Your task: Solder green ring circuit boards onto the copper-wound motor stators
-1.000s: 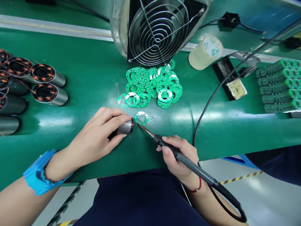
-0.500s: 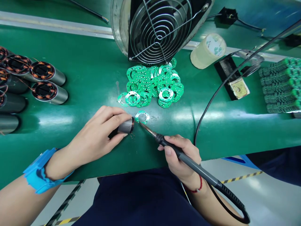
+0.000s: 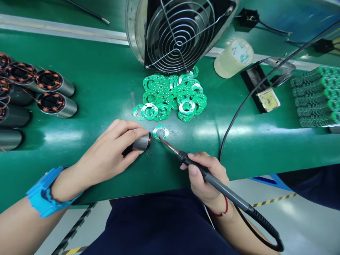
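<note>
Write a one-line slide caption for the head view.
Left hand holds a wound cylinder on the green bench; right hand holds a soldering iron to a green ring board.

Green workbench (image 3: 106, 92), grey floor (image 3: 305, 223)
Glossy bench fills most of the frame; floor with yellow-black tape (image 3: 276, 199) sits lower right.

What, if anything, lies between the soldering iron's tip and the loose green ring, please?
Nothing visible: the tip of the soldering iron meets the green ring at its near edge. The motor stator in the left hand lies beside, not between.
</note>
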A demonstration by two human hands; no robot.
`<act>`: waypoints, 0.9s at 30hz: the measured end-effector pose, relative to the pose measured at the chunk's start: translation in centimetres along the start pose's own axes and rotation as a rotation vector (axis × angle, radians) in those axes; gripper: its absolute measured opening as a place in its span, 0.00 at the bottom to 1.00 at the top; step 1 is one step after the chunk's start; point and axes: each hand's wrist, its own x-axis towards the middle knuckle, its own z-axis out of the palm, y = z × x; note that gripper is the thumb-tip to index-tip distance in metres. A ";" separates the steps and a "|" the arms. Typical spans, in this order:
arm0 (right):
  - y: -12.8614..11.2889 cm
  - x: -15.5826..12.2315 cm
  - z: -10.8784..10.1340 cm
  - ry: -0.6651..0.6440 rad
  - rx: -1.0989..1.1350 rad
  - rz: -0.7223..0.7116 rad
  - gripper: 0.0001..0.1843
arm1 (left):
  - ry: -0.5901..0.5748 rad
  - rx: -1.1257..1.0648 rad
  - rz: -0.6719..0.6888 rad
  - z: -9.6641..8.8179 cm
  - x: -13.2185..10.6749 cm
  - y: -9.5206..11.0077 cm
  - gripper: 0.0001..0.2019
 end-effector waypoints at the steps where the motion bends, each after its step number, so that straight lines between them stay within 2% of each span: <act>1: 0.0 0.0 0.0 -0.013 -0.004 -0.002 0.06 | 0.000 -0.001 -0.001 0.0 0.0 0.0 0.11; 19: -0.2 0.3 -0.2 -0.076 -0.023 0.007 0.06 | -0.007 -0.014 0.012 -0.2 0.0 0.0 0.13; 27: -0.1 0.1 0.0 -0.015 -0.004 0.024 0.06 | 0.010 -0.027 0.019 -0.1 -0.2 -0.1 0.13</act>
